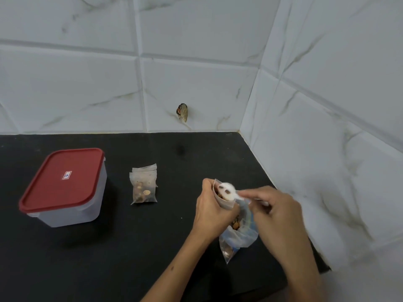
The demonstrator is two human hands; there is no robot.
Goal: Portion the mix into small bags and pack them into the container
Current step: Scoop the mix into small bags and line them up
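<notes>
On the left of the black table [109,247] stands a translucent plastic container [72,203] with a red lid [63,179] pressed on it; the lid carries a small label, and through the cloudy wall I cannot tell if anything is inside. To the right of it, well apart, lie the small filled bags [144,186], at least two, one overlapping the other, flat on the table. The front one holds a little portion of brown and pale pieces of the mix in its lower half. Further to the right, the left hand [214,209] holds a small bag [222,198] upright, its fingers curled around the bag, so its grip is grasping this bag with the mouth open upward. At the mouth of this bag is a white spoon [227,189] with some dark pieces on it; it is blurred. The right hand [277,216] pinches the handle of the spoon, so its grip is closed on the spoon. Under both hands lies the large clear bag [238,236] of mix, crumpled and open, with brown nuts visible inside. Behind, a white tiled wall [196,62] meets the table, and a small dark object [182,112] sits on the wall.
</notes>
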